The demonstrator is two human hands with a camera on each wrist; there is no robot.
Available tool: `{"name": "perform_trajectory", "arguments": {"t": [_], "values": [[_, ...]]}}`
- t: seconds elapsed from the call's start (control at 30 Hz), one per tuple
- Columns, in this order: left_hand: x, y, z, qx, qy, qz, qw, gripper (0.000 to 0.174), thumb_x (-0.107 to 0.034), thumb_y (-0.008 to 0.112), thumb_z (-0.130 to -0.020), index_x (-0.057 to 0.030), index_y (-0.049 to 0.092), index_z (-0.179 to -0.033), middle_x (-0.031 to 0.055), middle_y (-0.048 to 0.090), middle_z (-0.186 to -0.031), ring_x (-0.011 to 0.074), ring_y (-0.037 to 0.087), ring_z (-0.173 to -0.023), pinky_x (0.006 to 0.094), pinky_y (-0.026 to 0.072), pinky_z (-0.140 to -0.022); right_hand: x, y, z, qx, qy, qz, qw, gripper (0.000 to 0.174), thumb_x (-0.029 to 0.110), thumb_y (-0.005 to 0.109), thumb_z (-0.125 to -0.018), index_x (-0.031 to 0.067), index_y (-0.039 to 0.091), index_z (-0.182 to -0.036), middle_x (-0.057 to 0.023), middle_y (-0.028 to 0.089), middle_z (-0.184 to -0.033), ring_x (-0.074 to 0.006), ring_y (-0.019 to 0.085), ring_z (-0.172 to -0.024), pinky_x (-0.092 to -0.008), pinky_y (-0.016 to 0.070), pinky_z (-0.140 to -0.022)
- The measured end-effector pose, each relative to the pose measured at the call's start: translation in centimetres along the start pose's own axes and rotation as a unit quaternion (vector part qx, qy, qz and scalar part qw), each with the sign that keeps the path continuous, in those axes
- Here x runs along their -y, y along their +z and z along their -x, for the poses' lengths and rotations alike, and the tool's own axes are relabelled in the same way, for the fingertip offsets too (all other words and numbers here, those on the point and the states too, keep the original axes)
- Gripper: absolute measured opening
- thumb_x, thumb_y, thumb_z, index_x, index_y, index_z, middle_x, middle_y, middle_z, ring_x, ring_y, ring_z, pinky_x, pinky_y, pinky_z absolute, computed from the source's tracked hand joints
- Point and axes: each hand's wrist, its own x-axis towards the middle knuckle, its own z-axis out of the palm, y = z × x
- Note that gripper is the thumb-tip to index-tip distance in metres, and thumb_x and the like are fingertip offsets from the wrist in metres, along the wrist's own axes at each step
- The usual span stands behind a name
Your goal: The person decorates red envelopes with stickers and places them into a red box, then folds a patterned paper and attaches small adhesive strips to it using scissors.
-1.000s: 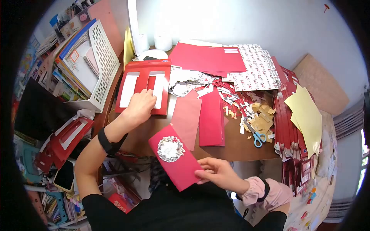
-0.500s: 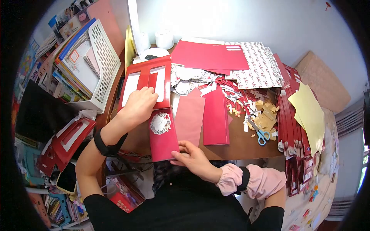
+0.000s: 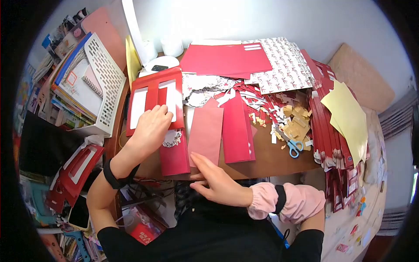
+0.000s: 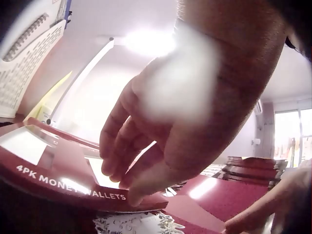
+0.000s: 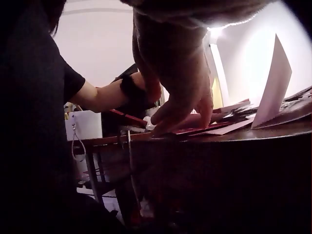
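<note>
A red card box (image 3: 152, 78) with white windows lies at the desk's left; the left wrist view shows its front edge printed "4PK MONEY WALLETS". My left hand (image 3: 150, 129) holds the box near its front, thumb at the printed edge and fingers over a window. A dark pink money wallet (image 3: 175, 162) reaches out from under the box's front. Its white floral cut-out (image 3: 172, 139) is partly covered by the box and hand. My right hand (image 3: 220, 187), fingers extended and holding nothing, hovers by the desk's front edge, just right of the wallet.
A pale pink sheet (image 3: 206, 131) and another dark pink wallet (image 3: 237, 131) lie mid-desk. Blue-handled scissors (image 3: 295, 149) rest by paper scraps (image 3: 297, 124). Stacked red packaging (image 3: 329, 139) stands at the right under yellow sheets (image 3: 349, 115). A white file rack (image 3: 109, 78) is at the left.
The right hand carried the wallet leftward to the box, where its upper part went under the front edge, then let go and drew back right. The left hand stayed at the box.
</note>
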Motion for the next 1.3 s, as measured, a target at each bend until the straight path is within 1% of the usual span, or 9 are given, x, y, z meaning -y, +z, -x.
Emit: {"name": "perform_trajectory", "arguments": {"t": [0.23, 0.33, 0.53, 0.67, 0.73, 0.83, 1.0, 1.13, 1.3], "values": [[-3.1, 0.9, -2.7, -0.03, 0.113, 0.01, 0.993, 0.014, -0.005, 0.058, -0.08, -0.0024, 0.062, -0.093, 0.0125, 0.063, -0.098, 0.0295, 0.058, -0.109, 0.0463, 0.0405, -0.104, -2.4, -0.7, 0.3, 0.025, -0.245, 0.382, 0.891, 0.057, 0.021, 0.065, -0.092, -0.0046, 0.047, -0.14, -0.0193, 0.045, -0.146, -0.0358, 0.05, -0.131, -0.0465, 0.0419, -0.108], [-4.5, 2.4, -2.9, 0.016, 0.119, -0.106, 0.987, 0.021, -0.01, 0.055, -0.081, 0.0043, 0.063, -0.093, 0.0184, 0.063, -0.094, 0.0335, 0.056, -0.113, 0.0526, 0.0221, -0.12, -3.4, 0.2, 0.4, 0.038, -0.28, 0.486, 0.827, 0.063, 0.035, 0.063, -0.089, -0.0023, 0.051, -0.138, -0.0173, 0.044, -0.149, -0.0309, 0.043, -0.136, -0.046, 0.033, -0.115], [-5.2, 3.4, -4.1, 0.114, 0.109, -0.19, 0.969, 0.029, -0.006, 0.053, -0.081, 0.0135, 0.066, -0.097, 0.0222, 0.062, -0.097, 0.0382, 0.056, -0.114, 0.0568, 0.02, -0.12, -4.7, 1.1, 0.2, 0.038, -0.266, 0.504, 0.821, 0.066, 0.038, 0.061, -0.087, -0.0004, 0.05, -0.14, -0.0146, 0.043, -0.15, -0.0296, 0.039, -0.14, -0.0486, 0.0307, -0.115], [-5.6, 3.3, -4.2, 0.151, 0.085, -0.146, 0.974, 0.036, -0.004, 0.052, -0.081, 0.017, 0.062, -0.108, 0.0247, 0.061, -0.106, 0.0374, 0.055, -0.115, 0.0571, 0.0207, -0.119, -4.7, 1.1, 0.0, 0.041, -0.261, 0.5, 0.824, 0.064, 0.034, 0.06, -0.087, -0.001, 0.051, -0.14, -0.0149, 0.043, -0.15, -0.0301, 0.039, -0.139, -0.049, 0.031, -0.115], [-4.9, 5.5, -4.0, -0.035, 0.115, -0.077, 0.99, 0.042, -0.002, 0.051, -0.08, 0.0173, 0.057, -0.117, 0.0255, 0.059, -0.113, 0.0354, 0.055, -0.114, 0.0555, 0.0219, -0.119, -4.7, 1.2, 0.0, 0.036, -0.274, 0.513, 0.813, 0.061, 0.031, 0.057, -0.088, -0.0015, 0.051, -0.139, -0.0154, 0.043, -0.15, -0.0303, 0.041, -0.138, -0.0481, 0.0316, -0.114], [-4.4, 5.6, -4.7, -0.092, 0.092, -0.07, 0.989, 0.045, 0.002, 0.051, -0.08, 0.0149, 0.054, -0.123, 0.0235, 0.057, -0.113, 0.0335, 0.056, -0.112, 0.0489, 0.03, -0.116, -3.5, 0.7, 0.4, 0.019, -0.288, 0.532, 0.796, 0.056, 0.025, 0.053, -0.088, -0.003, 0.053, -0.137, -0.0168, 0.045, -0.148, -0.0307, 0.044, -0.136, -0.0466, 0.0336, -0.114], [-4.8, 0.9, -5.1, 0.054, 0.062, 0.022, 0.996, 0.034, 0.002, 0.054, -0.08, 0.0075, 0.061, -0.113, 0.0181, 0.058, -0.107, 0.0319, 0.058, -0.107, 0.0414, 0.0448, -0.098, 0.0, -2.9, 2.5, -0.076, -0.261, 0.578, 0.77, 0.054, 0.018, 0.052, -0.085, -0.0064, 0.055, -0.132, -0.0194, 0.056, -0.137, -0.0317, 0.05, -0.134, -0.0467, 0.0373, -0.113], [-6.7, -0.2, -3.5, 0.078, 0.126, 0.132, 0.98, 0.025, -0.001, 0.058, -0.08, 0.0021, 0.066, -0.103, 0.0146, 0.058, -0.101, 0.0318, 0.061, -0.097, 0.0422, 0.0508, -0.085, 0.7, -6.8, 4.3, -0.104, -0.153, 0.619, 0.763, 0.061, 0.031, 0.067, -0.087, -0.0043, 0.053, -0.135, -0.0176, 0.052, -0.143, -0.031, 0.046, -0.137, -0.052, 0.0311, -0.116], [-9.5, 1.2, -0.3, 0.11, 0.181, 0.116, 0.97, 0.055, -0.016, 0.065, -0.083, 0.0048, 0.051, -0.132, 0.0225, 0.054, -0.129, 0.0363, 0.056, -0.118, 0.0418, 0.0511, -0.094, -2.5, -8.4, 7.1, -0.084, -0.054, 0.587, 0.803, 0.069, 0.042, 0.069, -0.088, -0.0045, 0.052, -0.136, -0.0203, 0.05, -0.144, -0.0336, 0.045, -0.137, -0.053, 0.0293, -0.116]]}}
